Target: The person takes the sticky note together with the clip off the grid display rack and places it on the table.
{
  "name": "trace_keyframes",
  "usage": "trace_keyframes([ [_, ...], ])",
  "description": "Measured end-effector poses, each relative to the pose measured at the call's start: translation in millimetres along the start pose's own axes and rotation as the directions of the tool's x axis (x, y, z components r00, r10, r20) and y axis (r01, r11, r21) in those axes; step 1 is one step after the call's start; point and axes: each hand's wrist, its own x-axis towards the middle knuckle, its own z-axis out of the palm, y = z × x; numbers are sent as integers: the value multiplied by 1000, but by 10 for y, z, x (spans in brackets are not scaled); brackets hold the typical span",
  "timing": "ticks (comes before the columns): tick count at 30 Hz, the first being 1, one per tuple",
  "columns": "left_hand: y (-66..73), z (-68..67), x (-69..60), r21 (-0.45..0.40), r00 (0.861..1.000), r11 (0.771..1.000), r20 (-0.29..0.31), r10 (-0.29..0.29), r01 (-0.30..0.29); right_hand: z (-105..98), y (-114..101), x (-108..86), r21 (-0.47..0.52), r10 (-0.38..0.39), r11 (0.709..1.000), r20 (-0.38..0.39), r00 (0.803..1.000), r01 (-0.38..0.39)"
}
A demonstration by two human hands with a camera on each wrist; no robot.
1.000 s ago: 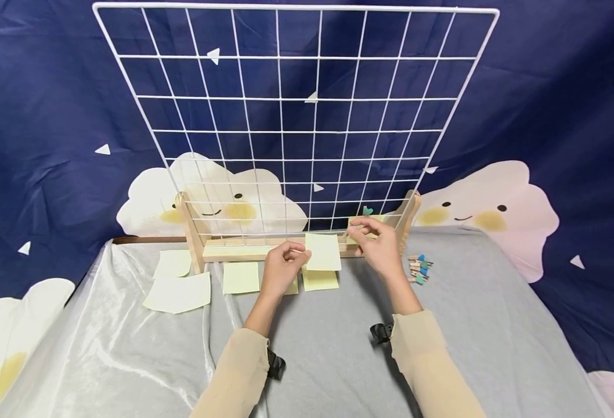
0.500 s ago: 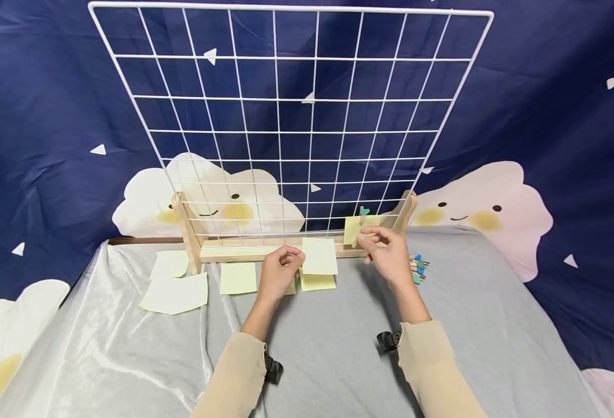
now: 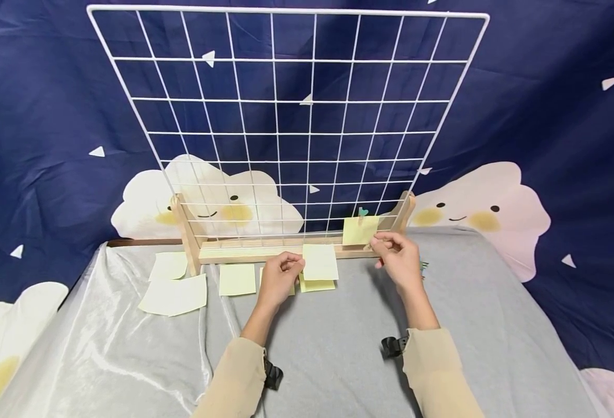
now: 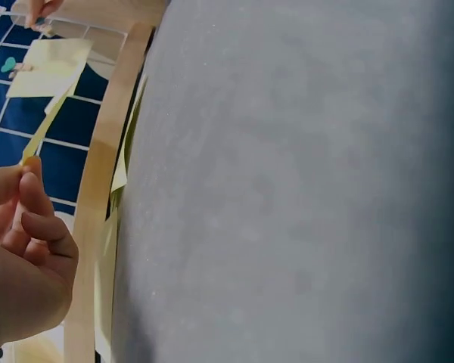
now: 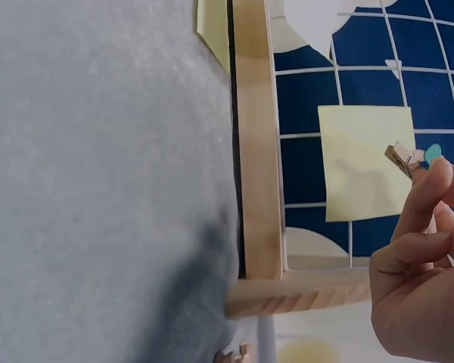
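Observation:
My left hand (image 3: 280, 278) pinches a yellow sticky note (image 3: 320, 262) by its left edge, in front of the wooden base of the white wire grid (image 3: 291, 133). In the left wrist view that note (image 4: 45, 125) is seen nearly edge-on. Another sticky note (image 3: 356, 231) hangs low on the grid's right side, under a clothespin with a teal heart (image 3: 363, 212). By this note's lower right corner, my right hand (image 3: 398, 258) pinches a small wooden clothespin (image 5: 399, 159) between thumb and fingertips. Its other fingers are bent. The palm hides part of its grip.
Several sticky notes lie on the grey cloth, including one (image 3: 237, 280) before the base and a pair (image 3: 175, 295) at the left. More clothespins (image 3: 424, 267) lie right of the stand, partly hidden by my right hand. Wooden feet (image 3: 185, 232) hold the grid upright.
My right hand has moved rightward with its clothespin, from the hanging note's left side to its right, uncovering the note. My left hand has lowered its note slightly.

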Motion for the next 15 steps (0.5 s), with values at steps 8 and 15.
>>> trace_keyframes([
  [8,22,25,-13,-10,999,1000,35,-26,27,-144,44,-18,-10,67,998,-56,996,-68],
  [15,98,72,-22,-26,998,999,55,-40,41,-254,64,-20,-30,115,993,-84,990,-118],
])
